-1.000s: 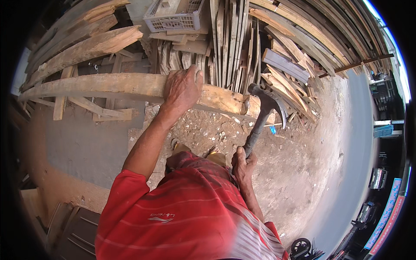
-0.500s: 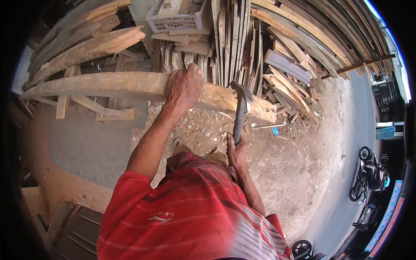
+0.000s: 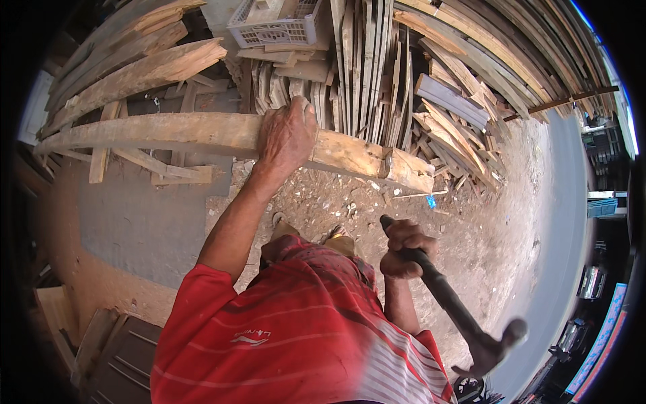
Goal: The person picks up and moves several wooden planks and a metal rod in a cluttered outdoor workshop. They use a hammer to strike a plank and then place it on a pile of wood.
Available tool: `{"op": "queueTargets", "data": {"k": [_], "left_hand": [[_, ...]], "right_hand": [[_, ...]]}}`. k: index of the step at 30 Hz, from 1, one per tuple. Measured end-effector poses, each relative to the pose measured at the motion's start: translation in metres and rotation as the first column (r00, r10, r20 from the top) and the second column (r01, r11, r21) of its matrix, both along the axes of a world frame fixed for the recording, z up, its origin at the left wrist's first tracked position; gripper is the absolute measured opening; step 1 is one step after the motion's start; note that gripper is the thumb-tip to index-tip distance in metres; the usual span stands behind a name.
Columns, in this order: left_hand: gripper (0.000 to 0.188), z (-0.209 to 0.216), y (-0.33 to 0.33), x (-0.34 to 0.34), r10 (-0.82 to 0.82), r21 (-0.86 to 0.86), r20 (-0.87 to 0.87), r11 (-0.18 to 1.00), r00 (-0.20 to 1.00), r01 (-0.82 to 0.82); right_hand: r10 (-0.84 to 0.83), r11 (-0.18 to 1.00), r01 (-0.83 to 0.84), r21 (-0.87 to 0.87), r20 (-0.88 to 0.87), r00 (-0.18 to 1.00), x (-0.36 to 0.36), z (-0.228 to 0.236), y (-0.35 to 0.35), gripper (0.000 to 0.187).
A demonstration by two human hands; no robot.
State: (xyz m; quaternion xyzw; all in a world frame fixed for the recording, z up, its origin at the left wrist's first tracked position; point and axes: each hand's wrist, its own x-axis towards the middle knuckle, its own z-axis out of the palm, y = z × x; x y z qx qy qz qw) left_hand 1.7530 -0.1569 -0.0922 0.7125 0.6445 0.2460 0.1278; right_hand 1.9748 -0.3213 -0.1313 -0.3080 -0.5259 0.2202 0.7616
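A long, thick wooden beam [image 3: 182, 129] lies across the view in front of me, its rough right end split by a crack. My left hand [image 3: 288, 135] is wrapped over the top of the beam, right of its middle. In my right hand [image 3: 408, 248] is a claw hammer [image 3: 449, 299] with a dark handle, gripped near the handle's end. The hammer's head points down and to the right, beside my right side and well apart from the beam.
Wooden trestle legs [image 3: 101, 151] show under the beam's left part. Behind stand stacked planks [image 3: 367, 67], a white plastic crate [image 3: 272, 30] and thick beams [image 3: 134, 74]. Broken wood [image 3: 457, 141] is heaped beyond the beam's right end. A road [image 3: 562, 229] runs along the right.
My right hand has swung the hammer away from the beam's right end, back and down to the right. The left hand stays on the beam.
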Motion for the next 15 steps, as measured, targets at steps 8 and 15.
{"op": "queueTargets", "data": {"k": [8, 15], "left_hand": [[0.047, 0.008, 0.001, 0.001, 0.036, 0.021, -0.017, 0.999, 0.999, -0.036], [0.05, 0.001, -0.002, -0.001, 0.047, -0.039, -0.008, 0.998, 0.999, -0.047]], "right_hand": [[0.057, 0.566, -0.059, -0.823, -0.032, 0.998, -0.005, -0.004, -0.009, 0.046], [0.009, 1.0, -0.009, 0.02, -0.02, 1.0, 0.01, 0.036, 0.009, 0.055]]}}
